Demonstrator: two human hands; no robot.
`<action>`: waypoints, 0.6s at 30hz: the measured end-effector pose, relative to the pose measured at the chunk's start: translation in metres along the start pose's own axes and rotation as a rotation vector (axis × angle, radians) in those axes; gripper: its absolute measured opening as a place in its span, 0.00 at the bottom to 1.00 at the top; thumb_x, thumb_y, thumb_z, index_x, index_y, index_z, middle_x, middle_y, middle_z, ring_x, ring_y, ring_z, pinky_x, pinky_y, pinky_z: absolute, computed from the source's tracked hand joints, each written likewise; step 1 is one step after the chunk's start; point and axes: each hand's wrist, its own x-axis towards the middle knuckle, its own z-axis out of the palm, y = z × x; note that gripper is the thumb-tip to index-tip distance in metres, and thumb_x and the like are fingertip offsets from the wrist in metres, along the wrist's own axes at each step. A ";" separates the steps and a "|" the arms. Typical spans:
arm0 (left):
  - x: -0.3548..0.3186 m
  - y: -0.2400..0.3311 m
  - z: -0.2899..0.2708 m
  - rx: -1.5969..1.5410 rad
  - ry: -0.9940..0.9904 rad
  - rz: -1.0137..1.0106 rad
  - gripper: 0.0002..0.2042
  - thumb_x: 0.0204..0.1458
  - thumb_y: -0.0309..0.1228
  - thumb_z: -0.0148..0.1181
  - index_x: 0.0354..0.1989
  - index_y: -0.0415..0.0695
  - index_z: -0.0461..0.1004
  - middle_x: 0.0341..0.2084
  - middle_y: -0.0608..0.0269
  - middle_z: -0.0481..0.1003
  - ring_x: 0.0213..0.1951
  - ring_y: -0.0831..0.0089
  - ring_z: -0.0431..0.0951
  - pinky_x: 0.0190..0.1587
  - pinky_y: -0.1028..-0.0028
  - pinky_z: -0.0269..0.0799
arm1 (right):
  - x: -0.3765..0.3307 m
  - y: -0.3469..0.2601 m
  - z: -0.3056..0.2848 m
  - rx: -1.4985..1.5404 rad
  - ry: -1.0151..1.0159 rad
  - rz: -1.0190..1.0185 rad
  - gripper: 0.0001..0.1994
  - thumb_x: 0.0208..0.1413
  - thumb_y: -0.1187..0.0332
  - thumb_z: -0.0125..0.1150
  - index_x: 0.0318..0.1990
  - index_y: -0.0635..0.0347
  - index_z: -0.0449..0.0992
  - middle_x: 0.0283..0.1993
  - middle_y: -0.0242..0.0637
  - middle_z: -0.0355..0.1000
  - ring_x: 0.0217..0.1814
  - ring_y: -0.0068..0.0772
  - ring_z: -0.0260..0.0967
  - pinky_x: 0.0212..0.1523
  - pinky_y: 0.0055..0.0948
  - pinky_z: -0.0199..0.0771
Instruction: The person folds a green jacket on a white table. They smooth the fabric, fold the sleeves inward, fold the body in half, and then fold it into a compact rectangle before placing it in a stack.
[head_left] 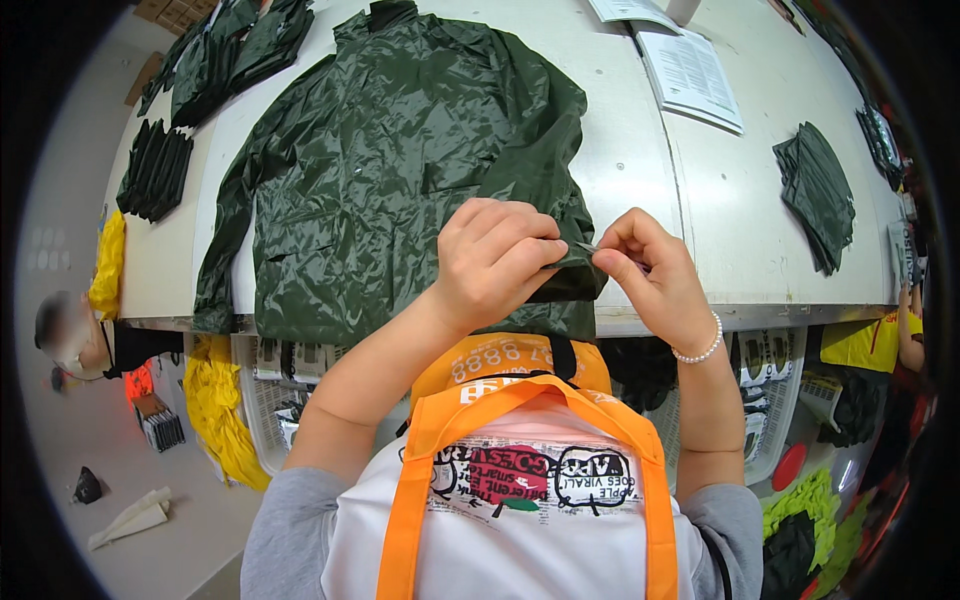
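Observation:
A dark green, shiny rain jacket (370,180) lies spread on the table, its collar at the far side. My left hand (495,255) is closed on the jacket's right-side sleeve near the cuff, lifting it a little above the near table edge. Just right of it, my right hand (650,265) pinches a small pointed metal tool (586,247), perhaps thread snips; most of it is hidden by my fingers. The tool's tip points left at the sleeve fabric, close to my left fingers. Whether it touches the cloth I cannot tell.
Folded dark green garments (155,170) lie at the left, another (815,195) at the right. Printed papers (690,80) rest at the far right. Below the table edge stand white baskets (770,420) of packaged items and yellow cloth (215,410). Other people are at both sides.

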 end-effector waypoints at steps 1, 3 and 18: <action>-0.001 0.000 0.001 0.002 0.006 -0.002 0.14 0.26 0.22 0.69 0.25 0.46 0.73 0.27 0.66 0.76 0.30 0.67 0.75 0.31 0.71 0.68 | 0.000 0.001 0.000 0.033 0.043 -0.005 0.09 0.55 0.71 0.60 0.35 0.65 0.67 0.28 0.32 0.69 0.28 0.16 0.63 0.29 0.17 0.64; -0.002 -0.001 0.002 0.003 0.019 -0.004 0.14 0.26 0.22 0.69 0.25 0.45 0.73 0.27 0.66 0.76 0.30 0.67 0.75 0.31 0.71 0.68 | -0.002 0.004 0.002 0.097 0.130 -0.014 0.09 0.54 0.71 0.61 0.37 0.65 0.68 0.28 0.32 0.69 0.28 0.15 0.62 0.28 0.17 0.63; -0.212 -0.070 -0.135 0.452 -0.557 -0.869 0.34 0.39 0.45 0.67 0.55 0.42 0.64 0.56 0.47 0.63 0.59 0.50 0.60 0.60 0.57 0.54 | -0.062 0.072 0.004 -0.701 0.480 0.268 0.32 0.47 0.88 0.42 0.64 0.62 0.57 0.63 0.41 0.61 0.59 0.35 0.65 0.54 0.26 0.64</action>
